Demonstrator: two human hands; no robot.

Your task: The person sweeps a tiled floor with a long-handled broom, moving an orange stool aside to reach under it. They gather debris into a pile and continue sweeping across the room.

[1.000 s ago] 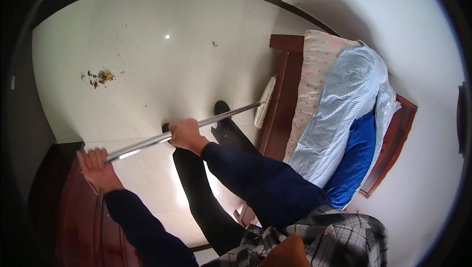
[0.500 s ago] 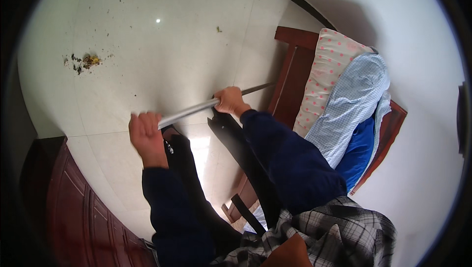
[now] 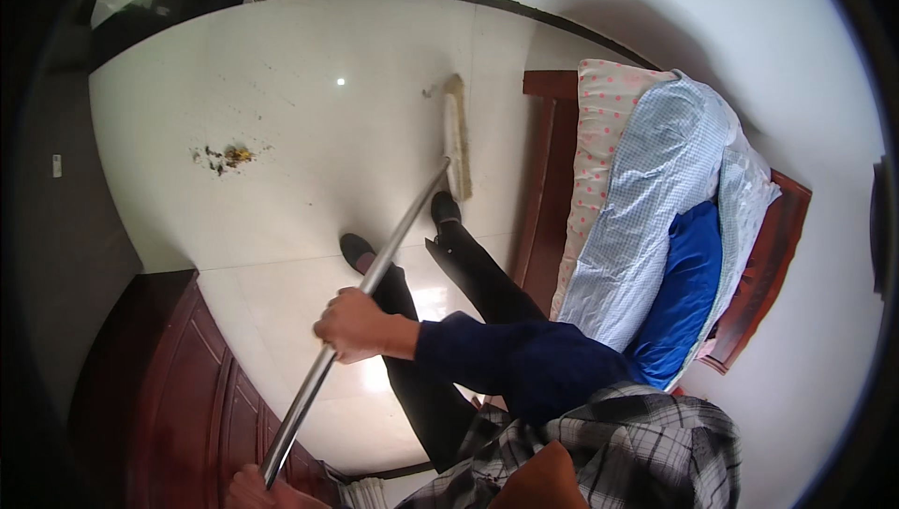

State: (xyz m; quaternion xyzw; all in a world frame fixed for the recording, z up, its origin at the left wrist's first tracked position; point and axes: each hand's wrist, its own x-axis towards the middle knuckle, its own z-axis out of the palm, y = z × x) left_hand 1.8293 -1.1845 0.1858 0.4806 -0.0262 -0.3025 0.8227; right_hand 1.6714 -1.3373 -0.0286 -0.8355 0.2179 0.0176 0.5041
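I hold a long-handled broom [image 3: 403,228] slantwise across my legs. My right hand [image 3: 363,324] is closed around the middle of its silver metal handle. Lower down, at the bottom edge of the view, my left hand [image 3: 260,490] grips the handle's upper end and is partly cut off. The wide, pale beige broom head [image 3: 457,139] lies on the tiled floor just beyond my right shoe, with a small bit of dirt [image 3: 427,93] beside it. Farther left sits a small heap of dark and yellowish debris [image 3: 228,159], with crumbs scattered around it.
To the right stands a dark red wooden bed or bench [image 3: 548,162] bearing a dotted cushion [image 3: 599,125], light blue checked bedding [image 3: 655,162] and a blue pillow [image 3: 682,275]. A dark red wooden cabinet [image 3: 187,378] is at the lower left. A white wall rises behind the bed.
The broom head has come into view on the floor near the bed. Both hands have moved down and toward me, and the handle now slants more steeply.
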